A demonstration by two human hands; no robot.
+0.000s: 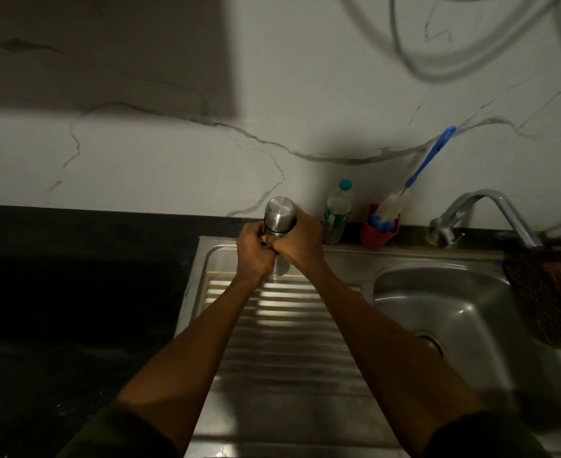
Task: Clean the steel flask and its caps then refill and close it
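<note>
Dim light. Both hands up over the far end of the ribbed steel drainboard (282,328). My right hand (300,241) is wrapped round the steel flask (280,217), which is tilted so its flat round end faces me. My left hand (252,252) is curled in against the lower part of the flask, fingers closed on something there; I cannot tell what. The sink basin (451,312) lies to the right, tap (490,206) above it. Against the marble wall: a plastic bottle (337,213) with a teal cap, and a red holder (380,231) with a blue-handled bottle brush (414,180) standing in it. Black table (74,292) on the left.
</note>
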